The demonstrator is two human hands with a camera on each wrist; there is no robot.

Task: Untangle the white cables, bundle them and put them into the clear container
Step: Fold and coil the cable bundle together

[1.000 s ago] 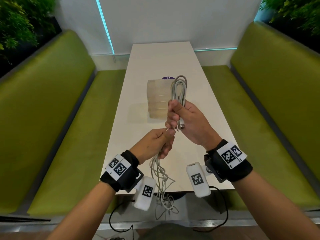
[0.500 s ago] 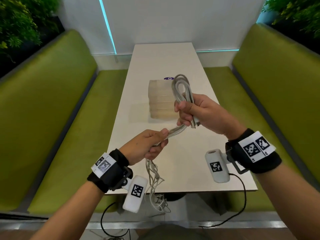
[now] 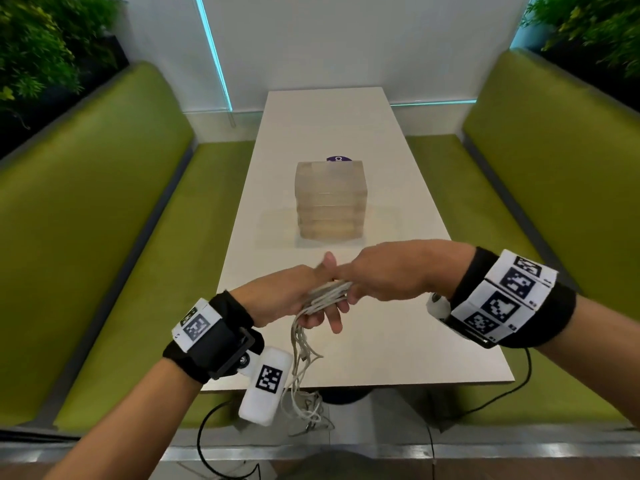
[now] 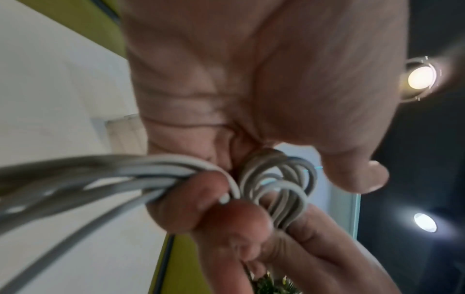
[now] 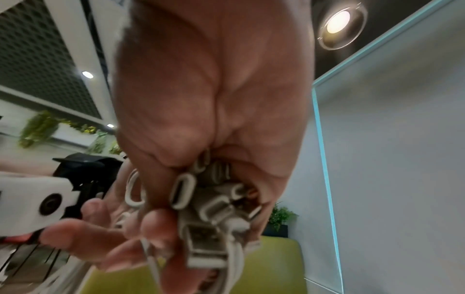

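White cables (image 3: 327, 295) gathered into a bundle above the near part of the counter (image 3: 374, 344), loose strands trailing down past its front edge. Held between both hands: right hand (image 3: 388, 277) curled round the looped end, plugs poking out of its grip in the right wrist view; left hand (image 3: 291, 299) beneath, its fingers (image 4: 191, 199) wrapped round the strands, thumb out. Clear container (image 3: 330, 200) standing farther back on the counter, well apart from the hands, nothing seen inside. Green benches (image 3: 104, 220) along both sides.
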